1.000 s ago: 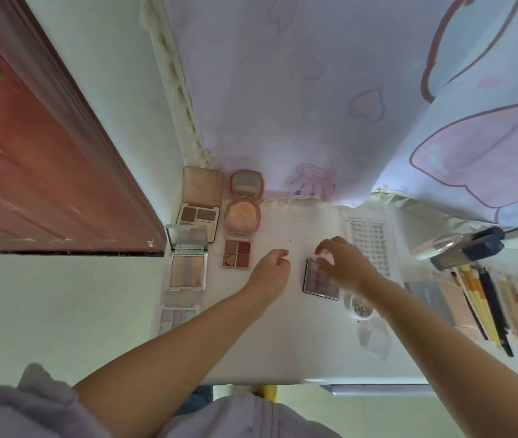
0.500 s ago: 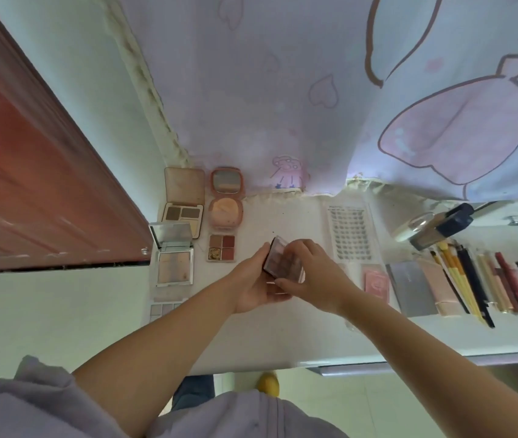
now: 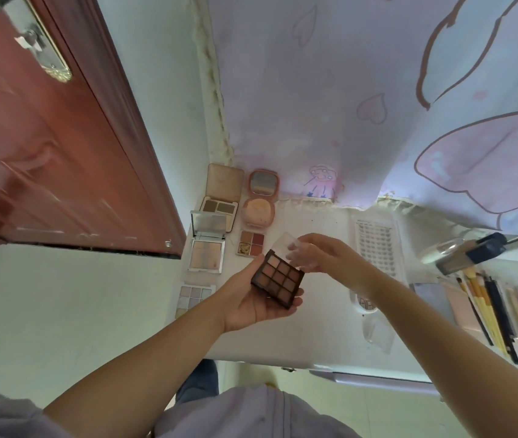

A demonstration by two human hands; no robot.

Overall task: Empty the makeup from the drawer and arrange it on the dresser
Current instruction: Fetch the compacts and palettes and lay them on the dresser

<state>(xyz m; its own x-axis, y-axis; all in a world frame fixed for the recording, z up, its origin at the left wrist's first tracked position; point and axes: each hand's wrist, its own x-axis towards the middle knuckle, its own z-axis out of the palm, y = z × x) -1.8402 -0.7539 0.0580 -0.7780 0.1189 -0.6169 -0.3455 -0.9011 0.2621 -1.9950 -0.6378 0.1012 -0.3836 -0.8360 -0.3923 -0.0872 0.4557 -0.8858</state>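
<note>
Since a moment ago the dark square nine-pan eyeshadow palette (image 3: 278,281) has been lifted and its clear plastic lid (image 3: 295,252) swung open. The left hand (image 3: 251,303) cradles the base above the white dresser top (image 3: 314,336); the right hand (image 3: 324,256) pinches the lid. The step in hand looks like opening it for display; next, set it flat beside the small red four-pan palette (image 3: 251,244).

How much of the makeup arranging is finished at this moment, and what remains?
Done: several open palettes lie side by side at the dresser's left end, brushes and pencils at its right. In hand: the left hand holds a nine-pan palette whose clear lid the right hand lifts. Left: laying it down.
</note>
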